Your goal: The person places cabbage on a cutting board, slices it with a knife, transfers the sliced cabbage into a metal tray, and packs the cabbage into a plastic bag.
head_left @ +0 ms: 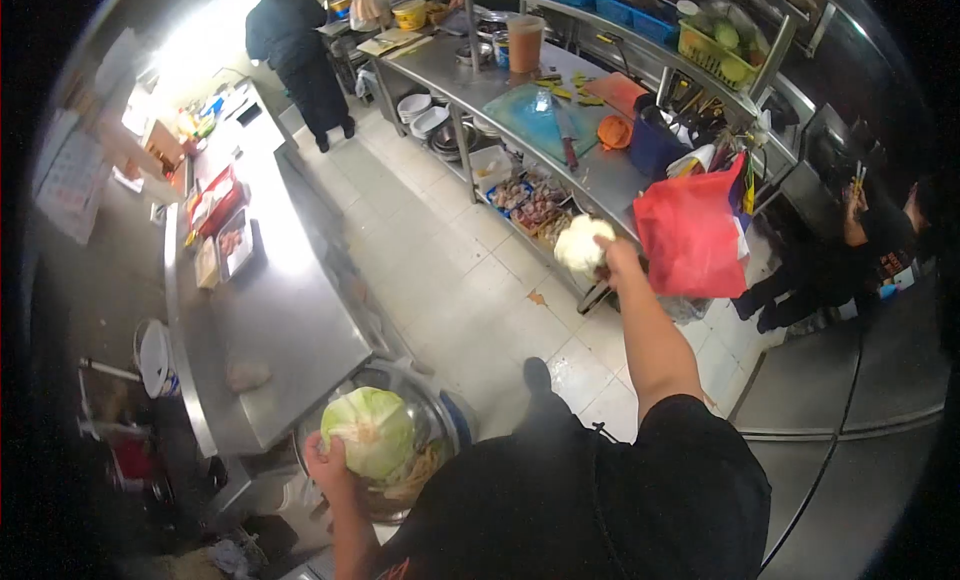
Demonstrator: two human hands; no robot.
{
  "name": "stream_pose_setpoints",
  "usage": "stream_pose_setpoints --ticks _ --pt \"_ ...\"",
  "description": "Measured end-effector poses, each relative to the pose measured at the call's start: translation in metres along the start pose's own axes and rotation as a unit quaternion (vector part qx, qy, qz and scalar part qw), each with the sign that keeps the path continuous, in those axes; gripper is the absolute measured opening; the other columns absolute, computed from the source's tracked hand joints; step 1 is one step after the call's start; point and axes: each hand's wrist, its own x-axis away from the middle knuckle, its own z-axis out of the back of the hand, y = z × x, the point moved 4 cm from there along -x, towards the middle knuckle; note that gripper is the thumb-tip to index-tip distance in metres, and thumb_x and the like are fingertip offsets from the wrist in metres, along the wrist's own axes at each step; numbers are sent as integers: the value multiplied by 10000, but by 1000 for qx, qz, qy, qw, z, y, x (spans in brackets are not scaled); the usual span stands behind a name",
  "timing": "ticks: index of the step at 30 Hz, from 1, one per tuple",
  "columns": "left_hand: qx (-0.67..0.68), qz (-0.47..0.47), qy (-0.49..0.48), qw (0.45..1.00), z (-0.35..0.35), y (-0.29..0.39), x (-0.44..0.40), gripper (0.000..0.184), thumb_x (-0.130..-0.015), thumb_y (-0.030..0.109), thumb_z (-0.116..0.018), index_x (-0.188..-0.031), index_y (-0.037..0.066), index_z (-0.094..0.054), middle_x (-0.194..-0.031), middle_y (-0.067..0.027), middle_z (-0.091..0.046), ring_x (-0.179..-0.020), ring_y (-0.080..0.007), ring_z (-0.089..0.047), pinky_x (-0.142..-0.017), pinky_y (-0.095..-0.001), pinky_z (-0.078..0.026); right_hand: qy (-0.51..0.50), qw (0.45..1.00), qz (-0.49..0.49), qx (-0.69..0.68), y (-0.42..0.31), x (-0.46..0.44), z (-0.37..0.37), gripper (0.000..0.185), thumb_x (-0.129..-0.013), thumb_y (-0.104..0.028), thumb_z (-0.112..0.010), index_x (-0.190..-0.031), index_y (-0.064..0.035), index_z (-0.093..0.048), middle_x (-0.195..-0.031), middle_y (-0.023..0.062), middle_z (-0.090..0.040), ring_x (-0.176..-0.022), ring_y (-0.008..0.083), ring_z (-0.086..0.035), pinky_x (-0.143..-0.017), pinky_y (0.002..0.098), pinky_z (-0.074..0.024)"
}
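Note:
My left hand (pixel 331 464) grips the near side of a large pale green cabbage (pixel 370 432). Beneath the cabbage is a round metal bowl (pixel 435 420), with brownish scraps showing at its lower right. My right arm reaches forward, and my right hand (pixel 617 263) is closed on a white cauliflower (pixel 584 243) above the floor, beside the right-hand counter. A knife (pixel 567 135) lies on a blue-green cutting board (pixel 530 118) on that counter, beyond the cauliflower. To the right of my right hand hangs a red bag (pixel 690 230).
A steel counter (pixel 270 330) runs along the left, bearing a metal tray of meat (pixel 236 243). Crates of food (pixel 530 200) fill the lower shelf on the right. One person (pixel 290 40) stands at the aisle's far end, another (pixel 870 235) at far right. Tiled floor (pixel 480 300) lies between.

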Motion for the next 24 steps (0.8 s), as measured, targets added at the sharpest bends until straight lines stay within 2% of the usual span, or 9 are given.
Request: stream_pose_setpoints --ticks 2,4,5,8,11,15,17,21,24 --pt "-13 -25 -26 999 -47 -21 -22 324 -916 42 -667 -1194 41 -500 -981 -130 -669 -823 -202 -672 -753 -342 -567 -13 991 -77 -112 -52 -29 1 362 -877 -250 -748 -1168 -79 -618 -1007 83 -665 -873 237 -647 -661 424 -549" --pt "18 18 -53 998 -109 -26 -26 312 -915 43 -671 -1179 41 -507 -968 -122 -669 -833 -197 -673 -769 -343 -563 -20 980 -68 -185 -74 -73 7 346 -912 -317 -707 -1158 -95 -606 -1009 82 -663 -842 248 -645 -625 403 -534" --pt "-7 23 -68 997 -134 -26 -28 309 -916 50 -679 -1174 40 -510 -976 -122 -674 -838 -192 -674 -776 -339 -560 25 974 -112 -197 -79 -84 12 313 -936 -391 -663 -1084 -116 -638 -910 63 -668 -778 239 -638 -609 377 -525" --pt "-71 30 -121 990 -204 -22 -41 304 -919 74 -704 -1158 37 -520 -998 -123 -692 -852 -175 -676 -797 -326 -552 1 989 -137 -55 -37 -133 29 347 -917 -323 -672 -1140 -59 -637 -986 110 -674 -822 262 -656 -622 402 -518" --pt "-64 34 -123 990 -251 -20 -54 299 -926 81 -705 -1155 28 -520 -1011 -124 -693 -843 -165 -672 -784 -316 -549 -55 958 39 278 -38 -122 3 360 -888 -272 -693 -1120 2 -661 -907 133 -700 -821 269 -680 -699 397 -543" --pt "-56 13 -113 992 -283 -32 -85 302 -925 79 -707 -1151 17 -515 -994 -107 -684 -839 -160 -669 -771 -308 -549 -13 928 228 294 -113 -129 -55 392 -880 -322 -671 -1069 19 -636 -965 230 -705 -979 387 -680 -853 482 -523" --pt "-42 11 -93 995 -295 -38 -104 300 -924 79 -709 -1144 11 -518 -987 -103 -680 -831 -159 -667 -762 -303 -549 1 895 258 363 -156 -142 -90 414 -882 -319 -667 -1123 14 -616 -1006 227 -705 -1001 379 -681 -868 481 -525" --pt "-71 13 -64 995 -306 -49 -156 298 -919 82 -716 -1135 3 -525 -982 -111 -680 -827 -161 -666 -749 -297 -546 1 816 229 532 -176 -189 -139 511 -891 -284 -687 -1290 -3 -536 -1131 271 -675 -1060 393 -657 -904 467 -526" --pt "-103 19 -57 993 -319 -51 -206 315 -911 87 -728 -1139 0 -530 -979 -119 -682 -833 -166 -666 -746 -296 -541 -52 799 148 580 -176 -229 -153 405 -874 -221 -634 -1212 -14 -554 -1129 218 -688 -1061 368 -672 -910 465 -532"
